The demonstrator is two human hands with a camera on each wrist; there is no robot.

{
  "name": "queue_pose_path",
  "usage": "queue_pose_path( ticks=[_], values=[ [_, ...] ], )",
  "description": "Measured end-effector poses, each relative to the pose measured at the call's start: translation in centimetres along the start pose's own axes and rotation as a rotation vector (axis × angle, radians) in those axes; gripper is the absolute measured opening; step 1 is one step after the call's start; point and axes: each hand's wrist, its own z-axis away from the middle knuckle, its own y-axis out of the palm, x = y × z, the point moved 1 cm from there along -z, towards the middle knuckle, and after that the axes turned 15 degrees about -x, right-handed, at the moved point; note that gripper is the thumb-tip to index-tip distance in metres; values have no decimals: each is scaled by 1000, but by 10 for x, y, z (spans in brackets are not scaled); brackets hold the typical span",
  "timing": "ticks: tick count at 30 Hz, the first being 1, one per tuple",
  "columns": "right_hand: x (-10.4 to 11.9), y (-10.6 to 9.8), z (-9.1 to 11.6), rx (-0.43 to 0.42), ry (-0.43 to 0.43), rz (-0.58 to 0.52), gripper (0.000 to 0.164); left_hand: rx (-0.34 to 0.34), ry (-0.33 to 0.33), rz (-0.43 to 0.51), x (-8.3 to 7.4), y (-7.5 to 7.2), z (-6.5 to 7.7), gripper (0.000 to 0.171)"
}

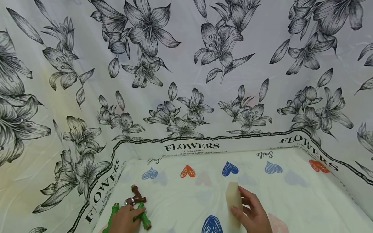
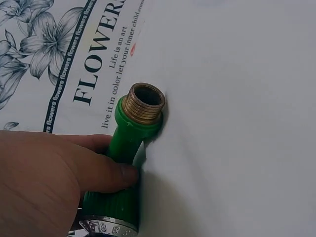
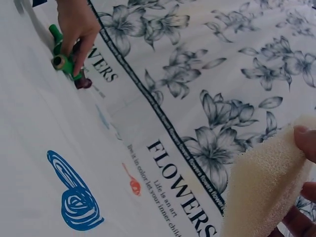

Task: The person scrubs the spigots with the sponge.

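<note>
My left hand is low at the left over the cloth, gripping a green tap with a brass threaded end. In the left wrist view, its thumb lies across the green body above a silvery ring. Green parts show on both sides of that hand, and a brown tap-like piece with a brass end sits just beyond its fingers. My right hand pinches a cream sponge between thumb and fingers. The sponge is a porous, angular block, standing lengthwise in the head view.
A white cloth printed with coloured hearts covers the surface under both hands. White fabric with black lilies rises behind and at the sides. A dark band of lettering runs along the fabric's lower part.
</note>
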Motion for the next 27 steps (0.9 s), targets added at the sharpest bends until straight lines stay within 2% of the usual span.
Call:
queue_pose_path(
  ticks=[4, 8, 14, 18, 21, 24, 27],
  values=[
    [0, -2, -2, -17, -35, 17, 65, 64, -5, -42, -2, 0, -3, 35],
    [0, -6, -6, -31, -71, 35, 64, 127, -54, -53, -6, -1, -8, 34],
    [3, -9, -10, -48, -179, 34, 62, 131, -119, -46, -16, -2, -18, 36],
    [1, -8, -12, -25, -232, 172, 62, 134, -146, -19, -19, 0, -23, 41],
    [-4, -4, -13, 13, -349, 336, 66, 144, -155, 0, -18, 0, -25, 45],
    [-11, -2, -15, 50, -497, 446, 69, 150, -159, 5, -15, 0, -24, 46],
    [-16, 0, -19, 102, -553, 515, 69, 161, -170, 18, -15, 0, -25, 46]
  ],
)
